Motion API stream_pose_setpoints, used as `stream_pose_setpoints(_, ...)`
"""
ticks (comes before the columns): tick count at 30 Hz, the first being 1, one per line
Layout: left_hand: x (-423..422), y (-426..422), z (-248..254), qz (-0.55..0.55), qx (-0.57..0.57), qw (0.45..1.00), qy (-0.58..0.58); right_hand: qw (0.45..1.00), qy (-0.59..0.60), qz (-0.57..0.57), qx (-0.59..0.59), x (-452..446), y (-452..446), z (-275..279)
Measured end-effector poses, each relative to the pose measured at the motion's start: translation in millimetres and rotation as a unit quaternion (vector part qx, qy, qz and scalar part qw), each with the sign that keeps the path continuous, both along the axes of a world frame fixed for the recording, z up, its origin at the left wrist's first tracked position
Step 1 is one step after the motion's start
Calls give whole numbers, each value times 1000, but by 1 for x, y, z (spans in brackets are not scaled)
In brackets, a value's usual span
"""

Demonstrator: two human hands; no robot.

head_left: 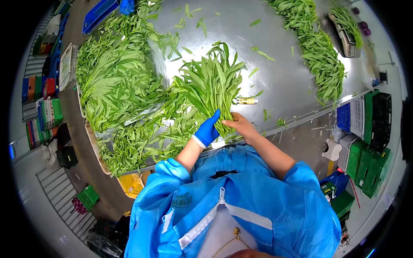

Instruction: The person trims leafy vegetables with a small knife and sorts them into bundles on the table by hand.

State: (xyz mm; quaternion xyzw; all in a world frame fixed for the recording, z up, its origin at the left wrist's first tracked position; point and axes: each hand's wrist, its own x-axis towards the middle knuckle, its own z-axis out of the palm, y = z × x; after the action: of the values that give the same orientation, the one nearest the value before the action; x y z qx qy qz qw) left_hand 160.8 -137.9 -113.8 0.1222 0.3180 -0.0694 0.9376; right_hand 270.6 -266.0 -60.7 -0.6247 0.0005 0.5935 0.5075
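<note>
A bunch of water spinach (214, 81), with long narrow leaves fanned out away from me, is held over the near edge of the metal table (275, 81). My left hand (208, 130), in a blue glove, is closed round the stems from the left, thumb up. From the right, my bare right hand (241, 125) grips the same stems low down, its fingertips partly hidden behind them. Just beyond the right hand lies a small yellow and white object (246, 101) whose kind I cannot make out. Loose greens (148, 144) spread beside the left hand.
A large heap of greens (118, 86) covers the table's left side. A row of bunches (320, 56) runs along the right, near a scale (346, 38) bearing more greens. Another person's blue-gloved hand (127, 7) shows at the top by a blue crate (98, 16). Green crates (372, 167) stand at right.
</note>
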Motion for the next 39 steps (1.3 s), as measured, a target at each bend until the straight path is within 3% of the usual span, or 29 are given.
stream_pose_setpoints(5, -16, 19, -4, 8, -59, 998, 7, 999, -3, 46, 13, 13, -1, -24)
stream_pose_setpoints(8, -24, 24, 1, 25, -101, 994, -22, 1000, 20, -8, 11, 12, -9, -27)
stream_pose_setpoints(11, -10, 7, 3, 43, -37, 997, 51, 1000, -6, 10, 4, 5, -7, -15)
stream_pose_setpoints(15, 6, -8, 6, -55, 216, 970, 101, 997, -73, 14, 26, -5, -1, -35)
stream_pose_setpoints(18, -14, 8, -9, -101, 314, 944, -24, 995, -60, 77, -22, 9, 3, -18)
stream_pose_setpoints(20, -20, 16, -12, -43, 139, 988, 43, 1000, -8, 1, 2, 14, -4, -22)
stream_pose_setpoints(21, -18, 24, -12, -15, -22, 996, 81, 999, 20, -37, 14, 15, -6, -23)
stream_pose_setpoints(22, -16, 25, -11, -2, -56, 994, 92, 998, 40, -55, 14, 17, -7, -19)
stream_pose_setpoints(27, -2, 12, 11, 31, -30, 994, 98, 999, 54, 5, 6, 9, 5, -28)
stream_pose_setpoints(30, -1, 3, -8, -23, 203, 969, 138, 998, 52, 33, -12, 6, 12, -42)
stream_pose_setpoints(34, -15, 20, -14, 26, -17, 995, 92, 1000, 28, -6, -11, 10, 4, -42)
stream_pose_setpoints(39, -21, 24, -21, 9, 22, 993, 115, 985, 156, -70, 17, 14, 2, -28)
